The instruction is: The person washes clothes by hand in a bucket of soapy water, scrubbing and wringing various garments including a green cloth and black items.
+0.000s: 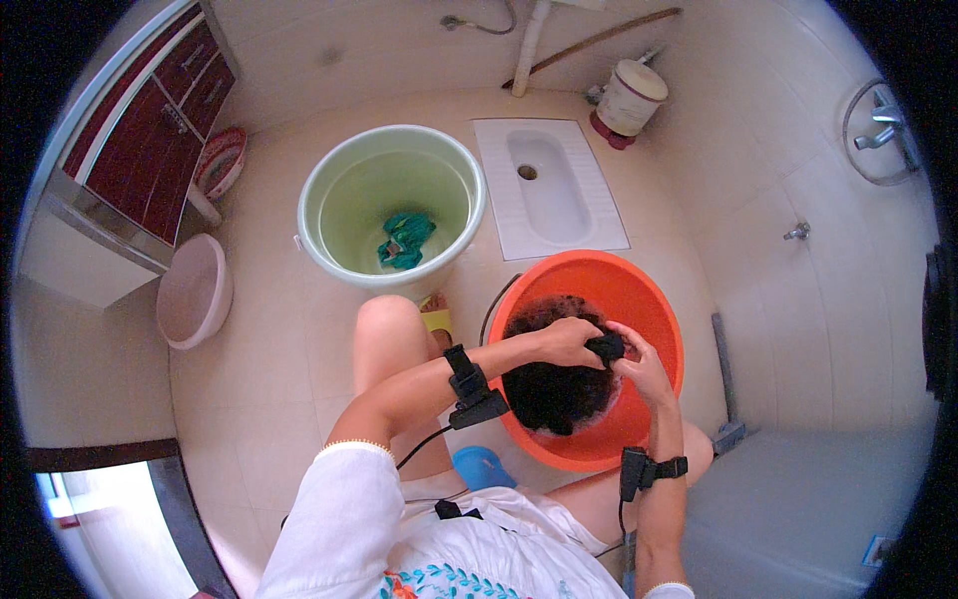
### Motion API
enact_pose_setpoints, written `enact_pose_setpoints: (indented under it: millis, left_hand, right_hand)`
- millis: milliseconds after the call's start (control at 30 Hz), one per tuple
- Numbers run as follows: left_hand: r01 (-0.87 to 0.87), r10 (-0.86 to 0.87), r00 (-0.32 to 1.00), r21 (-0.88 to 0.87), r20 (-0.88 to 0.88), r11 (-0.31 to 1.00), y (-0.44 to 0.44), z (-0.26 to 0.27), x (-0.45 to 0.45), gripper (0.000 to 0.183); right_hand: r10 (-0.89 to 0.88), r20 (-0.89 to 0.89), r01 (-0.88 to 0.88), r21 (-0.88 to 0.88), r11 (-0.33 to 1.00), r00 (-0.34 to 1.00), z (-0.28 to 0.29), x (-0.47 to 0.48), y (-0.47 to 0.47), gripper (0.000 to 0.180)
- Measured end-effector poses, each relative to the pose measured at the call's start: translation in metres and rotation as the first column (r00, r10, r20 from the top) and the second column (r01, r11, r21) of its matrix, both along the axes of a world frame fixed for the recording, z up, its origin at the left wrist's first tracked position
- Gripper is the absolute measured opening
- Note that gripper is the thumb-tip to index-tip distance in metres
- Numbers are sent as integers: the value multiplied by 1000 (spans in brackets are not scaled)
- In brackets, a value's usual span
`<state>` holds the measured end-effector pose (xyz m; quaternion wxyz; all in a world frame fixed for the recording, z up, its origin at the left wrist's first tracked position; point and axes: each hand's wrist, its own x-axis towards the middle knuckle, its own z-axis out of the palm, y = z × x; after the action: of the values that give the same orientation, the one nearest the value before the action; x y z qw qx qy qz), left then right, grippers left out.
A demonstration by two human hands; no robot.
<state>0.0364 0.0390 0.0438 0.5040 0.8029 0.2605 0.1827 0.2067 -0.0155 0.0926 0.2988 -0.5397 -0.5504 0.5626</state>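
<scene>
An orange plastic basin (658,299) stands between my knees, with a mass of soaked black cloth (557,397) and some suds inside. Above its right part, my left hand (572,342) and my right hand (640,363) hold a bunched piece of black cloth (606,347) between them. The fingers of both hands are bent around this piece, and the hands are close together. Whether the piece joins the larger mass, I cannot tell. A tall pale green bucket (310,217) at the upper left holds a wet green cloth (406,238) at its bottom.
A squat toilet (554,187) is set in the floor beyond the basin. Behind it stands a small white bin (632,93). A pink basin (198,292) leans by the cabinet (150,135) at left. A blue stool or slipper (483,468) is near my lap; a tap (799,231) juts from the right wall.
</scene>
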Motion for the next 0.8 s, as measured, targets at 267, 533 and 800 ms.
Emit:
enact_pose_setpoints:
  millis: [267,533,800]
  left_hand:
    - [-171,181,983,-194,34,966,5,9,-12,39]
    - [-26,43,982,96,-182,995,11,-6,-13,46]
    - [-8,724,659,-960,204,278,5,-33,18,26]
  right_hand:
    - [-77,-116,70,-62,996,990,-42,-8,-4,31]
    - [-431,-301,439,-45,897,851,-43,14,0,27]
    - [-370,233,187,560,807,899,-9,-62,-6,21]
